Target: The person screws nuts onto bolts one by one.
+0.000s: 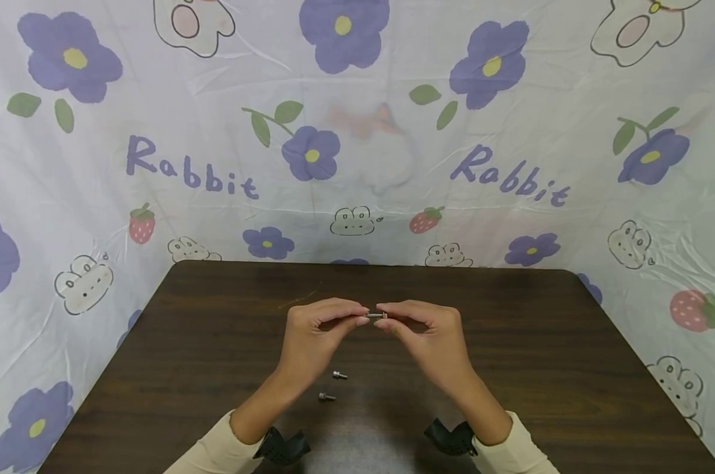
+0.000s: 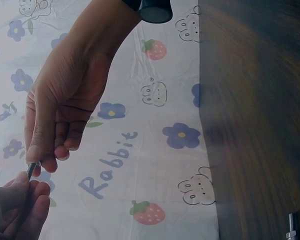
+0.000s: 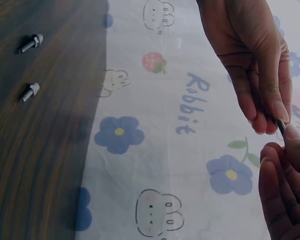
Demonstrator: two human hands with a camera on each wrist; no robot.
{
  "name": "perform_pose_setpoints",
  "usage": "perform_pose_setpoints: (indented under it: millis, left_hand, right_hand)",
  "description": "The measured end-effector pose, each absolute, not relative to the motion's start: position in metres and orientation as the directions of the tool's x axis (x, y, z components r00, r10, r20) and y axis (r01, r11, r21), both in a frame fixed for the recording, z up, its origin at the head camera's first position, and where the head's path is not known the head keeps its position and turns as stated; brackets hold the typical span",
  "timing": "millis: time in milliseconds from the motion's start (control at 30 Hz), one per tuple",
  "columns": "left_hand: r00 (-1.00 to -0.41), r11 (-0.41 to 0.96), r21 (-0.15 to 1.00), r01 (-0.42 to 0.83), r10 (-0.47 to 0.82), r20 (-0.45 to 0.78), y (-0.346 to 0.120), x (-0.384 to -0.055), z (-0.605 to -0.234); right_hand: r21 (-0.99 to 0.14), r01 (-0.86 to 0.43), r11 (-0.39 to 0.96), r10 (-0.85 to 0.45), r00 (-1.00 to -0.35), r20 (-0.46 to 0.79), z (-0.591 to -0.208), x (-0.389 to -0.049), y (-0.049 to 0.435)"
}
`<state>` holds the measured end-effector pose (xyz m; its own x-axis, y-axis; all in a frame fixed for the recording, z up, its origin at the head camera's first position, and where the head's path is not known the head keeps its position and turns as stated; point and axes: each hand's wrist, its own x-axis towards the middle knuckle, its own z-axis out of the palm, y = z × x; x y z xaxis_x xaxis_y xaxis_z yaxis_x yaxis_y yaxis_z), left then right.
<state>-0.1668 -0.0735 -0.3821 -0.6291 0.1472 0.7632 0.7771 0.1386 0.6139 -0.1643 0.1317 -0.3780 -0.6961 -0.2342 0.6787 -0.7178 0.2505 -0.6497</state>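
Note:
A small metal bolt is held level above the table, between my two hands. My left hand pinches the thin shank end between thumb and fingertips. From the other side my right hand pinches the wider end the same way, so fingertips hide part of it. In the left wrist view the bolt shows as a short dark piece bridging both sets of fingertips. Below and between the forearms lie two more bolts, one farther back and a nearer bolt, both on their sides.
The dark wooden table reaches to a patterned cloth hung behind it and along both sides. Black wrist bands stick inward from both cuffs, low over the table's near part.

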Motion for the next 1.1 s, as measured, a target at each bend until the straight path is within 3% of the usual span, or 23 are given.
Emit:
perform_pose_setpoints:
  millis: [933,1100]
  left_hand:
    - [-0.595,0.091,0.588,0.804,0.138,0.792,-0.0711,-0.1663,-0.3845]
    - [-0.596,0.084,0.591,0.803,0.132,0.792,-0.0709,-0.1658,-0.3837]
  right_hand:
    - [-0.651,-0.706,0.279,-0.198,-0.705,0.681,-0.3797,-0.1637,0.1269]
    - [-0.676,-0.701,0.227,-0.173,-0.712,0.681,-0.3779,-0.1623,0.1258]
